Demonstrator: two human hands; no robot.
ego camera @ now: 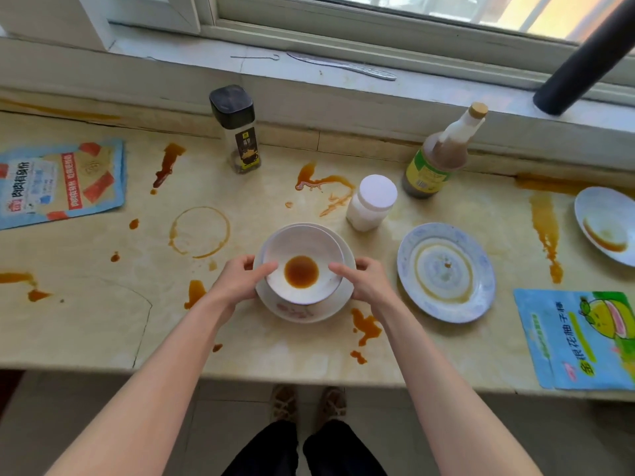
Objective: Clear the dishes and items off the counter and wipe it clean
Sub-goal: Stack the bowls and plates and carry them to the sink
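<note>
glossy ceramic bowl [302, 266], polished stone counter [103, 321]

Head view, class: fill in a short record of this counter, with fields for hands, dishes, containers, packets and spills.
hands: left hand and right hand grip the stacked bowls from either side
dishes: blue-rimmed plate and white dish, both sauce-stained
containers: spice jar, white jar, sauce bottle, all standing
packets: left packet, right packet, lying flat
spills: brown sauce stains across the counter

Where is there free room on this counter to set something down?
Widest free stretch: left of the stacked bowls, between the snack packet and spice jar, though sauce-stained. Crowded right: white-lidded jar, sauce bottle, blue-rimmed plate and pomelo packet sit close.
</note>
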